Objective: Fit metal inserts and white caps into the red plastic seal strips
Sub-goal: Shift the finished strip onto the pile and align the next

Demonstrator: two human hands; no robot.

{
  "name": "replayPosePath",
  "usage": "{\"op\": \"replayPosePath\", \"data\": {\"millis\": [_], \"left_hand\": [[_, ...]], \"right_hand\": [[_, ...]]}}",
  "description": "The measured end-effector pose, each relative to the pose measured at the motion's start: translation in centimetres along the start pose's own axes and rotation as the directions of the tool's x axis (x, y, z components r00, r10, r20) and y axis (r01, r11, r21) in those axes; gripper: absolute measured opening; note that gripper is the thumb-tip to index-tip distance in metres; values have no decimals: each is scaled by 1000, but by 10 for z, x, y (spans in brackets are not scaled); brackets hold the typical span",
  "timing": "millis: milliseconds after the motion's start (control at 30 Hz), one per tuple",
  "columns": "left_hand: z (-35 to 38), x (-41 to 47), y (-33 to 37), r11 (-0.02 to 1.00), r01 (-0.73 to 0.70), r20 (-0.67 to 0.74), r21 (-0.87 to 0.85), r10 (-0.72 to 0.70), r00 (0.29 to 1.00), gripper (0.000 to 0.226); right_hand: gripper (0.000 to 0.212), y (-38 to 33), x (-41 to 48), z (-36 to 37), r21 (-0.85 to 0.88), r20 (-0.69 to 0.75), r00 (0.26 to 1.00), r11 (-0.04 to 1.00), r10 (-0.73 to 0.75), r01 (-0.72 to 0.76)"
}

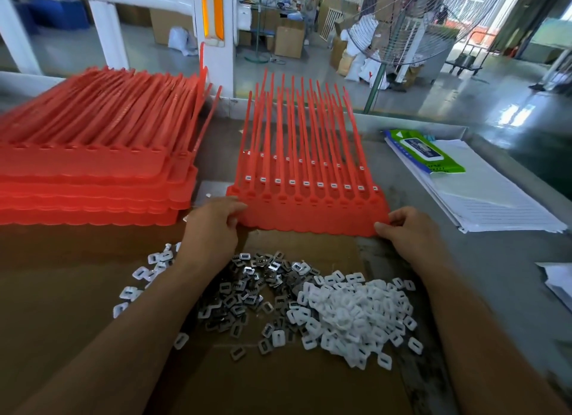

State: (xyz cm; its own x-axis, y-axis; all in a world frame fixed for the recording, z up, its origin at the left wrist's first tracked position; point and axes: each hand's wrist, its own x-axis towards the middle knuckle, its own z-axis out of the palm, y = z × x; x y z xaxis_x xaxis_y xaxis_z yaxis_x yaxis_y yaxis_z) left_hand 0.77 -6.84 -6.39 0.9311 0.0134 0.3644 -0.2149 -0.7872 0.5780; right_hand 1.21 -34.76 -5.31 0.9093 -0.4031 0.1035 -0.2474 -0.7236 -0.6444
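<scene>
A red sheet of joined seal strips (309, 210) lies in front of me, its long tails pointing away, with white caps showing in a row across its heads. My left hand (213, 225) grips the sheet's near left corner, thumb on top. My right hand (408, 229) pinches the near right corner. Just in front of the sheet, a heap of dark metal inserts (247, 294) lies on brown cardboard (278, 383). A heap of white caps (356, 312) sits to its right, and a few more white caps (145, 275) are scattered left of my left forearm.
A tall stack of red strip sheets (93, 167) fills the table's left side. A green wipes pack (424, 151) rests on a pile of white paper (495, 204) at the right. A white post (213, 34) and a standing fan (411, 21) rise behind the table.
</scene>
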Motion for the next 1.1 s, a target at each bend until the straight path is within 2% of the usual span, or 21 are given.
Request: {"op": "replayPosePath", "data": {"millis": [167, 500, 667, 733, 800, 867, 933, 1000, 1100], "left_hand": [[-4, -3, 2, 998, -26, 22, 51, 25, 999, 31], [0, -3, 1, 998, -6, 119, 58, -1, 993, 44], [2, -1, -1, 998, -1, 170, 60, -9, 985, 50], [3, -2, -1, 999, 1, 178, 54, -10, 984, 52], [4, -2, -1, 999, 1, 185, 45, -9, 983, 52], [4, -2, -2, 999, -6, 190, 45, -3, 982, 52], [4, -2, -2, 999, -16, 197, 51, 5, 980, 52], [5, -2, -2, 999, -13, 186, 43, 4, 982, 53], [5, -3, -2, 999, -18, 173, 43, 10, 985, 52]], "right_hand": [[36, 0, -4, 2, -76, -16, 999, 996, -47, 46], [36, 2, -4, 2, -116, -42, 996, 990, -84, 79], [29, 0, -4, -3, -29, -70, 994, 996, -84, 82], [22, -7, -7, -6, 50, -65, 989, 990, -132, 135], [12, -22, -15, -9, 145, 12, 972, 962, -235, 231], [11, -41, -27, -10, 194, 142, 912, 914, -386, 357], [11, -61, -39, -8, 156, 305, 806, 862, -507, 483], [10, -79, -50, -3, 120, 444, 699, 811, -560, 573], [12, -98, -62, 5, 138, 510, 594, 741, -622, 657]]}}
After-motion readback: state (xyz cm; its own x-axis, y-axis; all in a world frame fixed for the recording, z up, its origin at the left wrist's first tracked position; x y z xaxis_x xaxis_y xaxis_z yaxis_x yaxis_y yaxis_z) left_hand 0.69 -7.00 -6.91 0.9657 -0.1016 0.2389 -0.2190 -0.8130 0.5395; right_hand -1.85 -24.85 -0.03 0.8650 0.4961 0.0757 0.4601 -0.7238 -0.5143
